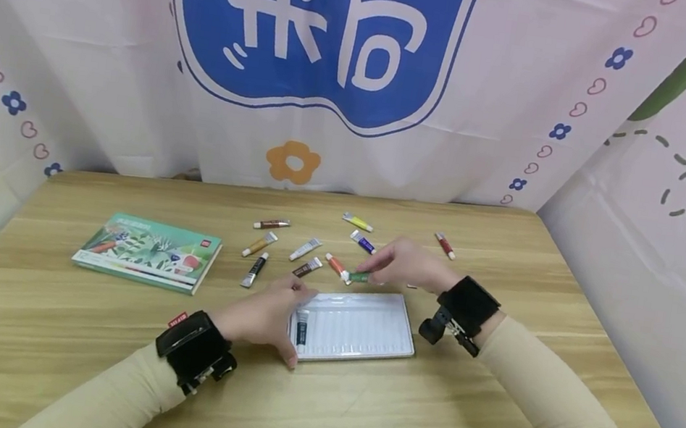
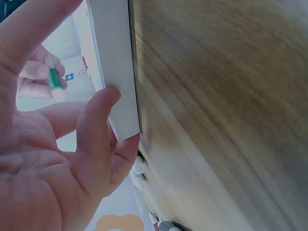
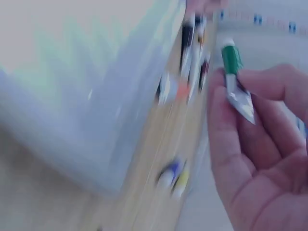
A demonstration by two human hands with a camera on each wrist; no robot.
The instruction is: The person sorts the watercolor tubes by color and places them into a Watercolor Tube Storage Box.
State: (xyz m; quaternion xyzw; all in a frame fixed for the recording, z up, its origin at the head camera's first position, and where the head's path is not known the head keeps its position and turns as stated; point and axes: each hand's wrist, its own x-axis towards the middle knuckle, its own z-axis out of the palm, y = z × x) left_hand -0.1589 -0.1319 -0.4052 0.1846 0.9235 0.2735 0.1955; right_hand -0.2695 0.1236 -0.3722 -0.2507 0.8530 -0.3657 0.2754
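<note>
My right hand pinches a green paint tube between thumb and fingers, just above the far edge of a white ribbed tray. In the right wrist view the tube shows a white cap and a silver crimped end. My left hand grips the tray's left end, thumb at the near corner and fingers at the far one. The left wrist view shows fingers curled round the tray's side wall. One dark paint tube lies in the tray's leftmost slot.
Several paint tubes lie scattered beyond the tray, among them an orange tube, a blue tube, a yellow tube and a black tube. A red tube lies farther right. At left is a green illustrated box.
</note>
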